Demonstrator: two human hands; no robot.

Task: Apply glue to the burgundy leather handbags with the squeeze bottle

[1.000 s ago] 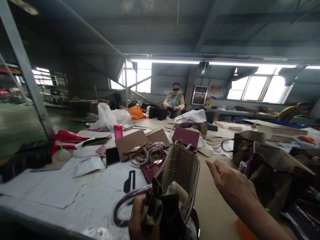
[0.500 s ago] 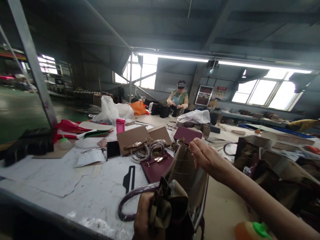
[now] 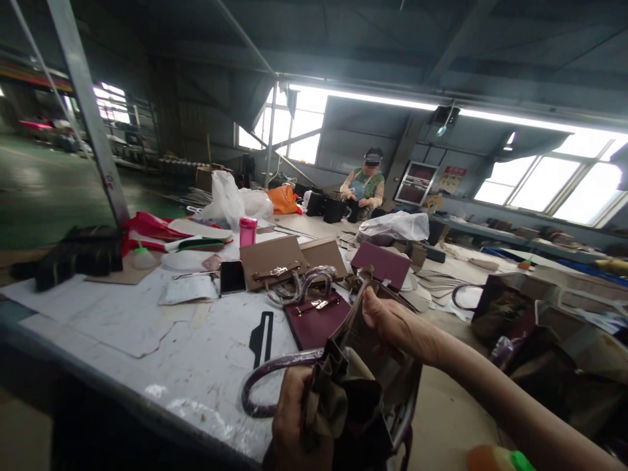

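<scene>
An open handbag (image 3: 338, 409) with brown lining stands tilted at the near edge of the table. Its dark, plastic-wrapped handle (image 3: 251, 392) sticks out to the left. My left hand (image 3: 293, 418) is closed round the bag's near side, by the bunched lining. At the far end, my right hand (image 3: 392, 324) grips the upper edge, thumb on the rim and fingers partly hidden inside the bag. Just beyond lies a maroon bag flap (image 3: 318, 324) with a metal clasp, beside a brown flap (image 3: 275, 258) with a similar clasp.
A black flat piece (image 3: 261, 340), a phone (image 3: 232, 277) and a pink cup (image 3: 248, 231) lie or stand on the white table (image 3: 196, 366). More handbags (image 3: 564, 353) crowd the right. A green-capped bottle (image 3: 495, 459) is at bottom right. A person (image 3: 364, 186) works across the table.
The view has swung slightly left and down. My right hand has shifted along the bag's edge toward me, its thumb now pressed on the rim. My left hand keeps its hold.
</scene>
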